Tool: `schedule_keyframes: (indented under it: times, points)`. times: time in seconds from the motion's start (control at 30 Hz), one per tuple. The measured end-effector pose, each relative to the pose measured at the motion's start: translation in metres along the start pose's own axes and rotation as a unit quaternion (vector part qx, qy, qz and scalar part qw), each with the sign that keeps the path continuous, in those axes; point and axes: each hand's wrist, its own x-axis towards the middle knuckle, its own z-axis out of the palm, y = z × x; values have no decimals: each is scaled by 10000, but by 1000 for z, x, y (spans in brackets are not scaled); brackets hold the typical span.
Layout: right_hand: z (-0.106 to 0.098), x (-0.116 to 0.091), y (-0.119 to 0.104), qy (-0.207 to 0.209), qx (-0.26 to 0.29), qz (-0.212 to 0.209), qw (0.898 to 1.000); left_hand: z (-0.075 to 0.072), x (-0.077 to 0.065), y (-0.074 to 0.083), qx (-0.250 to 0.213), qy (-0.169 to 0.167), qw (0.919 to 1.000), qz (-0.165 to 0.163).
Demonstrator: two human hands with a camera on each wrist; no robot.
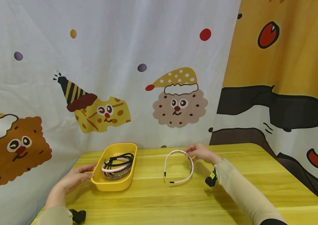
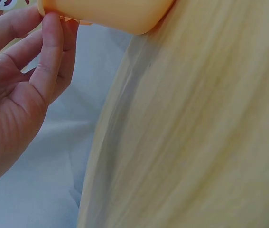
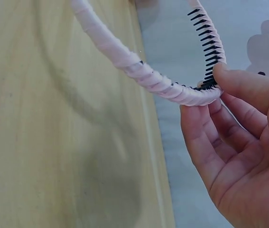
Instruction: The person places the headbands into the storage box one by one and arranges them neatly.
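My right hand (image 1: 199,152) pinches a pale pink headband (image 3: 148,78) between thumb and fingers at its curved top. The band is wrapped in ribbon, with black comb teeth (image 3: 210,45) along its inner side and black tips at both ends. In the head view its open ends point toward me, over the table. My left hand (image 1: 73,178) holds the near left rim of a yellow plastic basket (image 1: 112,186), thumb and fingertips at the edge. In the basket lie several headbands, black ones (image 1: 126,156) and a pink one (image 1: 114,170), heaped together.
The yellow wood-grain table (image 1: 153,203) has its far edge close to a white curtain (image 1: 102,62) printed with cartoon figures. Black wrist cameras sit on both forearms. The headband's shadow (image 3: 70,90) falls on the tabletop in the right wrist view.
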Motion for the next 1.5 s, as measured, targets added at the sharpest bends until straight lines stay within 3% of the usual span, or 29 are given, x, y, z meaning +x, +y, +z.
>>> schedule_keyframes:
  times: [0.63, 0.87, 1.5]
  points:
    - [8, -3, 3, 24, 456, -92, 9989, 3, -3, 3, 17, 16, 10000, -38]
    - [9, -4, 2, 212, 503, -91, 9985, 1, 0, 1, 36, 17, 10000, 31]
    - [8, -7, -1, 258, 608, -170, 9977, 3, -2, 5, 42, -7, 10000, 25]
